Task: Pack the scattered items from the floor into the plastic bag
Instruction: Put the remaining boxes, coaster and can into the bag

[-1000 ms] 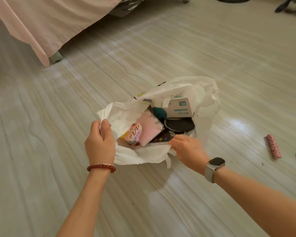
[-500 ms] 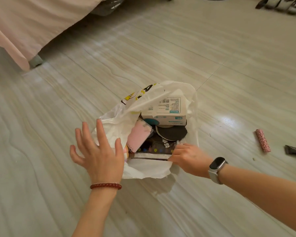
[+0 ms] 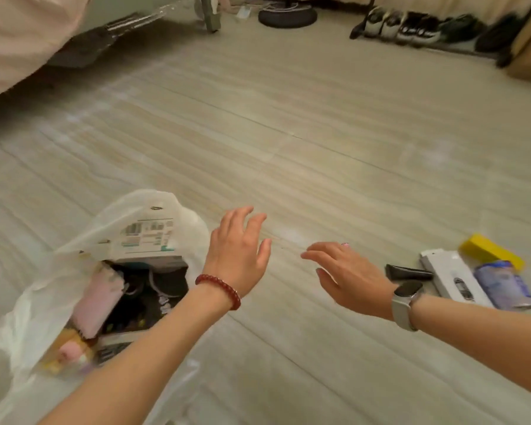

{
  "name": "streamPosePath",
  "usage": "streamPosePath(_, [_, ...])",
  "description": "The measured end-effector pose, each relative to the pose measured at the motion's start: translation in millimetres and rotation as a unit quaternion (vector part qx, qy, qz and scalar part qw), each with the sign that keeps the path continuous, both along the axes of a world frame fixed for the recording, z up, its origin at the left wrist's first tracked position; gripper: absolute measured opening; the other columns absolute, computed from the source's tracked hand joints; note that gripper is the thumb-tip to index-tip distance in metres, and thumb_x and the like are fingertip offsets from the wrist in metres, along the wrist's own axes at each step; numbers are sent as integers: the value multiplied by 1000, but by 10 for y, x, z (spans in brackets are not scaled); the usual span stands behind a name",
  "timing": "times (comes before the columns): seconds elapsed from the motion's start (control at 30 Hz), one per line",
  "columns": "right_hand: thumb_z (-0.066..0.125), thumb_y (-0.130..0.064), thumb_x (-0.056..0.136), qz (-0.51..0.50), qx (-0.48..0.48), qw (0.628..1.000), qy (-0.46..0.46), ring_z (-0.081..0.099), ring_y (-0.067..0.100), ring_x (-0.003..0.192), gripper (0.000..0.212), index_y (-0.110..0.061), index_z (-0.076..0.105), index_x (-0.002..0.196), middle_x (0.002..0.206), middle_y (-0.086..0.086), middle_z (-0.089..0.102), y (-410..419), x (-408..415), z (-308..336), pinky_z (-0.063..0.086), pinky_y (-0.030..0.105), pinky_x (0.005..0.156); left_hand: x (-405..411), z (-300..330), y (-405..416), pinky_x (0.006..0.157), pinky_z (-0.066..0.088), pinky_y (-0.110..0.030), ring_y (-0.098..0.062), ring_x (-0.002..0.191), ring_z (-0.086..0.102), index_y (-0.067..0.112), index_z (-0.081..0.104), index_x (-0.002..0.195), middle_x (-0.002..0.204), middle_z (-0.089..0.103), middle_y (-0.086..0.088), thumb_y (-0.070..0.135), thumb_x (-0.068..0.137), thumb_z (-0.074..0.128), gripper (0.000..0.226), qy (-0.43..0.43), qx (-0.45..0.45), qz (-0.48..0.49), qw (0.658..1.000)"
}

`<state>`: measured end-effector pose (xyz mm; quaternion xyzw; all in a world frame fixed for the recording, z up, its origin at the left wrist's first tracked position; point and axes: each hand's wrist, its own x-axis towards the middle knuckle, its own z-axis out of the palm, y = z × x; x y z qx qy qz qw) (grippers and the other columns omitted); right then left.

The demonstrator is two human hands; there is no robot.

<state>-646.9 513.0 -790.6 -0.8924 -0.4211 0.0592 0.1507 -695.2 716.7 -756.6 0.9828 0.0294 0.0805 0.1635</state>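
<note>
Both hands (image 3: 238, 253) (image 3: 347, 273) now off plastic bag (image 3: 43, 289), fingers spread, holding nothing, bag mouth facing up.

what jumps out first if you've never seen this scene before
Two open hands, left and right, hover mid-frame above the floor, holding nothing. At lower left a white bag gapes, stuffed with a box and a pink item; loose items lie at right.

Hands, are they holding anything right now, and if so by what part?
Nothing is held. The left hand and right hand both hover open over the floor, fingers spread, clear of the bag.
</note>
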Motion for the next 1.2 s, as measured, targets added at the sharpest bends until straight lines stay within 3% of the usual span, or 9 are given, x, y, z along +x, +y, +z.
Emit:
streamPosePath(0.23, [43,-13,91,-270,-76,957,72,45,28,120,37,-12,46,128,130,8,50,-1749,487,-647,39,36,96,863,-886,-1552,106,32,-35,-25,127,37,11,31,136,141,32,-12,28,92,44,49,229,-151,13,962])
streamPosePath(0.33, [48,-12,87,-239,-122,960,79,50,29,114,38,-12,47,126,124,7,55,-2058,642,-936,39,36,96,968,-1328,-2080,104,34,-40,-31,128,32,15,20,141,145,22,-12,36,88,48,63,274,-176,101,940])
streamPosePath(0.43, [71,-11,62,-172,-129,977,5,65,27,80,42,-10,62,103,90,6,67,-2080,767,-1278,53,33,71,1067,-1607,-2376,102,31,-41,-31,129,26,14,14,142,147,19,-10,48,84,51,77,267,-115,211,933])
streamPosePath(0.6, [61,-10,52,-133,-150,979,-44,59,22,57,36,-10,67,88,69,3,63,-1984,896,-1476,44,26,45,1193,-1749,-2369,88,42,-40,-30,110,42,7,38,124,124,41,-14,23,93,40,35,261,-22,175,949])
streamPosePath(0.67, [50,-9,61,-154,-151,976,4,60,24,56,29,-9,65,86,71,6,60,-1929,872,-1354,40,27,42,1134,-1698,-2255,82,44,-42,-33,98,50,4,39,120,120,41,-15,19,94,37,30,289,-24,106,951])
streamPosePath(0.77, [36,-11,89,-181,-88,964,175,59,35,85,29,-9,47,115,106,12,52,-1804,776,-1293,40,36,59,990,-1386,-2009,76,46,-44,-34,80,56,8,40,118,117,41,-11,22,94,36,27,313,-4,17,950])
streamPosePath(0.83, [37,-20,90,-176,-35,946,271,58,34,90,25,-13,49,111,106,11,56,-1678,677,-1228,43,37,68,829,-1084,-1791,76,47,-41,-29,79,55,13,43,115,112,46,-5,26,94,36,26,320,-6,-19,947])
streamPosePath(0.97, [40,-23,92,-179,57,916,354,57,21,68,23,-14,53,108,84,6,64,-1164,479,-926,44,32,63,258,-614,-1183,73,45,-30,-18,86,58,25,47,112,101,54,7,37,88,35,30,261,12,-39,965])
streamPosePath(1.2, [37,-33,94,-54,72,886,455,45,5,41,22,-21,55,90,52,-5,55,-104,-113,-254,38,17,47,-1190,-312,-148,59,42,-15,-5,77,53,24,60,100,83,61,13,39,75,40,34,68,-9,167,983])
